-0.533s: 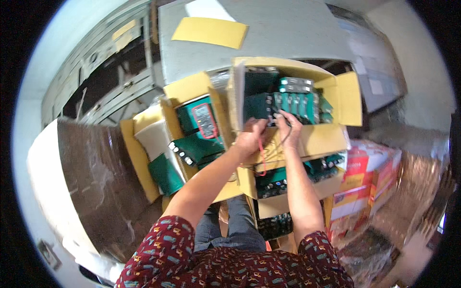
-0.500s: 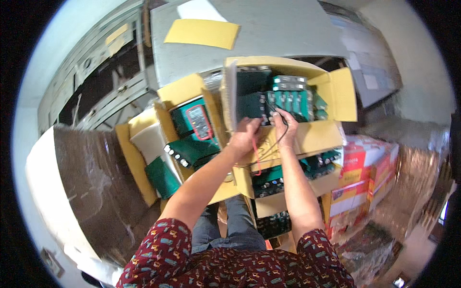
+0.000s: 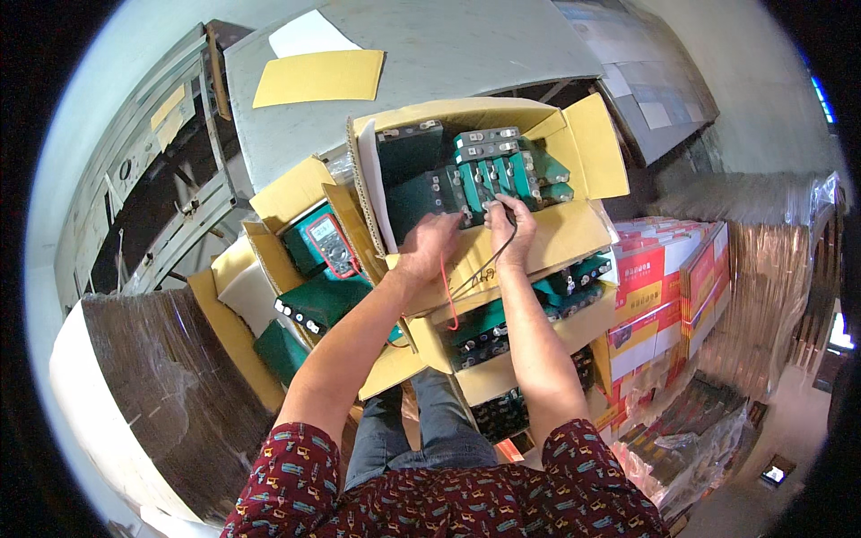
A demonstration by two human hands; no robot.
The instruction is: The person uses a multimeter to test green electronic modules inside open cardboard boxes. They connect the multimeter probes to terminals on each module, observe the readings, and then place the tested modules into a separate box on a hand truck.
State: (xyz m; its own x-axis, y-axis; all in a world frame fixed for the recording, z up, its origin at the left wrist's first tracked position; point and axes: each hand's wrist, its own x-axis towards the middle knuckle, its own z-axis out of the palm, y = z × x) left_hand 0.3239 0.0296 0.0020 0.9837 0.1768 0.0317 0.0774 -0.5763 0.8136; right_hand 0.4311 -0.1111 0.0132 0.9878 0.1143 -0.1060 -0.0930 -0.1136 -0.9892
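The left hand (image 3: 429,244) has its fingers pressed together on the red test lead (image 3: 445,282); the right hand (image 3: 513,235) is likewise clamped on the black test lead (image 3: 512,238). Both hands are just beside each other, over the near wall of the upper carton (image 3: 596,148), with fingertips close to the packs' terminals; whether the probe tips touch metal, I cannot tell.

Inside this carton are green packs (image 3: 498,179) with dark, narrow end faces and bright metal terminals. Two lie flat, one upon another, and several stand in a row before them — they overlap, so I cannot count all exactly.

To the left is one multimeter (image 3: 330,244), with red rim, grey face and pale display. It lies tilted on green packs in the left carton (image 3: 291,193). Below the upper carton, one lower carton (image 3: 534,350) holds more packs.

Further away, two sheets rest on the grey surface (image 3: 430,54): one yellow sheet (image 3: 318,78) and one white sheet (image 3: 309,34). At right are stacked red-and-white cartons (image 3: 646,278).
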